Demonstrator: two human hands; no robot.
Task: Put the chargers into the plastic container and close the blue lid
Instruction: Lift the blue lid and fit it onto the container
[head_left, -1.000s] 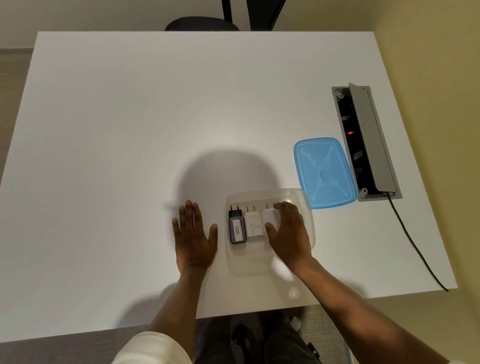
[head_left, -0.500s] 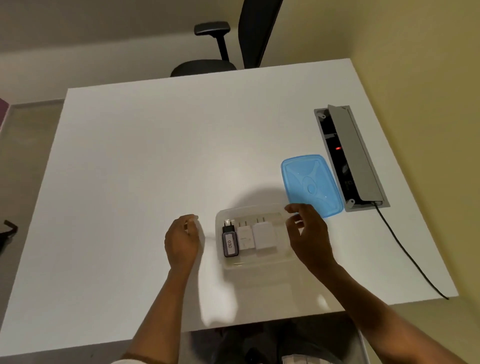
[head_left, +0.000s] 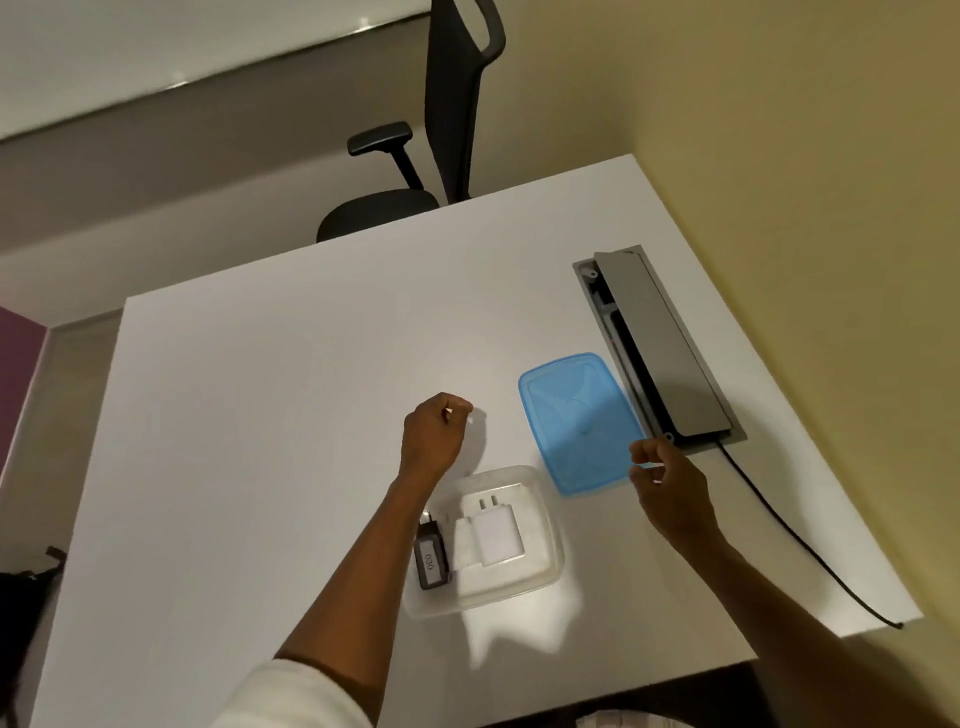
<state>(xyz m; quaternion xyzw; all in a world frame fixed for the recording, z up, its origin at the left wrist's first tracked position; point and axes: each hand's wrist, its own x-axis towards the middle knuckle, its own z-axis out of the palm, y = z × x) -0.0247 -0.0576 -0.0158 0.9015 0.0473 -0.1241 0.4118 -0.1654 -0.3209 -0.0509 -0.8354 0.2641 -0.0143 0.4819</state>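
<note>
Three chargers, a black charger (head_left: 430, 562) and two white chargers (head_left: 492, 535), lie side by side in the clear plastic container (head_left: 545, 566) as the right hand (head_left: 670, 488), fingers loosely curled and holding nothing, hovers at the near right corner of the blue lid (head_left: 579, 421), which lies flat just beyond the container; the left hand (head_left: 434, 439) hangs in a loose, empty fist over the white surface (head_left: 260, 415). Closing well likely means pinching the lid's edge, squaring it over the rim and pressing each corner. A grey cable box (head_left: 657, 345) is sunk into the surface; an office chair (head_left: 415, 192) stands beyond
</note>
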